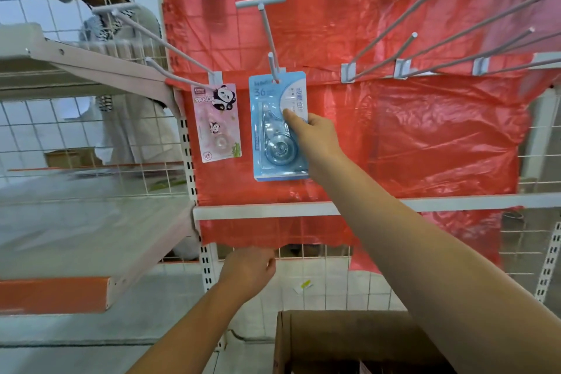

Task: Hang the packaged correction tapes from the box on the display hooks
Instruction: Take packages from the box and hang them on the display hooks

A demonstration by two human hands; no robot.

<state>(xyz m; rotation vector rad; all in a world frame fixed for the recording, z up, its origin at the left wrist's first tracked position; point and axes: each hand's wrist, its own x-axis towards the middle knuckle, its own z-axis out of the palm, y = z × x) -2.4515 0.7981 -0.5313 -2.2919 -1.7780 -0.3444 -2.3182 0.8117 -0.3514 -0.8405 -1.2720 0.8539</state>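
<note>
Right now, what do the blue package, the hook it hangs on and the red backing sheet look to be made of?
Blue package: printed card under a clear plastic blister, judging by the glossy dome over the tape. Hook: probably white-coated metal wire, thin, rigid and matte. Red backing sheet: thin plastic film, wrinkled, shiny and translucent enough to show the grid behind.

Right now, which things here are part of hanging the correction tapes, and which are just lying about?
Part of the job:
blue correction tape pack, pinched by the right hand on its hook
pink panda pack, hung
empty hooks
cardboard box

Just about:
red plastic sheet
wire grid
side shelf
left hand, empty
</note>
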